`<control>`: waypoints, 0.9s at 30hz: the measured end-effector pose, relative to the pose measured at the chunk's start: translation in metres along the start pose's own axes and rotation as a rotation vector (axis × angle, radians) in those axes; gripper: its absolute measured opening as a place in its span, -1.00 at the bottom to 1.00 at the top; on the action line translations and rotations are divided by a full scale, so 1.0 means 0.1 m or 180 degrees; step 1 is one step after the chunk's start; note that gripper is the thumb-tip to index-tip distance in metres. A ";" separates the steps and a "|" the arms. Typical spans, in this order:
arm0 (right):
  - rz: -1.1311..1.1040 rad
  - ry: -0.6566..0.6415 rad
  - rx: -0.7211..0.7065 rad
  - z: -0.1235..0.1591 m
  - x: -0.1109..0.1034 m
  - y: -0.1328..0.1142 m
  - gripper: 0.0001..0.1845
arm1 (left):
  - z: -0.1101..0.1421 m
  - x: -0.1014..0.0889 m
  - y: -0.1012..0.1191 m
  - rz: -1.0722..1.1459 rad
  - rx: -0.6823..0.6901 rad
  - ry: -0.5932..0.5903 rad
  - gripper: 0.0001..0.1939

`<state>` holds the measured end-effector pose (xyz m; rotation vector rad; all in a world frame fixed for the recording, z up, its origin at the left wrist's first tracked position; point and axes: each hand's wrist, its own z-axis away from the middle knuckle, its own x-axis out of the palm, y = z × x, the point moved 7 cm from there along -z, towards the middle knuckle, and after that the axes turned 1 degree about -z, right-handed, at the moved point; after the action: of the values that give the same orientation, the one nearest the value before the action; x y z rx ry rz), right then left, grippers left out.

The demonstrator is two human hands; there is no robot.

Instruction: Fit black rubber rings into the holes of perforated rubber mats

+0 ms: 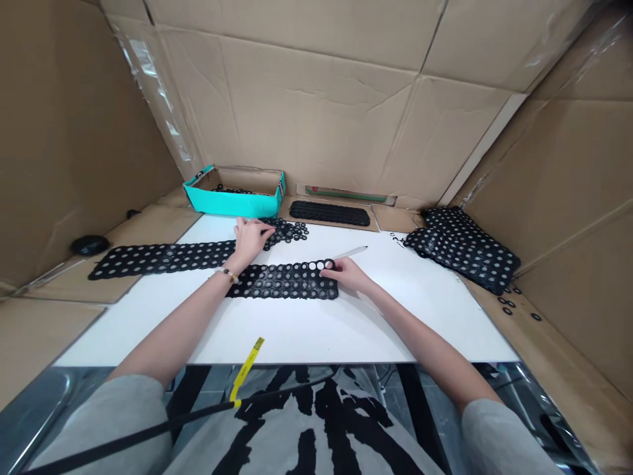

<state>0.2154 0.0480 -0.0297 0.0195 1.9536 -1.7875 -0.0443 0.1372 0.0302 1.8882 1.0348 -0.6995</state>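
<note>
My right hand point(342, 272) pinches a black ring point(330, 264) at the upper right corner of a black strip of joined rings point(281, 282), which lies flat on the white board point(297, 330). White board shows through several rings along that strip's top edge. Farther back, my left hand point(250, 239) has its fingertips closed at the edge of a pile of loose black rings point(284, 231); what they hold is too small to make out. Beneath the left hand and wrist, a second long ring strip point(163, 258) stretches off to the left.
A turquoise box point(232, 203) with black rings stands behind the pile. Stacked black strips point(329, 212) lie at the back. A white pen point(352, 251) rests beyond my right hand. At right are a heap of ring sheets point(462, 247) and stray rings point(507, 303). Cardboard walls point(316, 99) surround the board.
</note>
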 end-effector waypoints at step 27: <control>0.0668 0.0135 -0.0378 0.04 0.09 -0.15 -0.67 | 0.60 0.48 1.12 0.1441 0.1348 -0.1953 -0.76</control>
<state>0.2040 0.0397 -0.0186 0.2161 2.0033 -1.5467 0.0722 0.0697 0.0103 1.9577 0.0650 -1.1799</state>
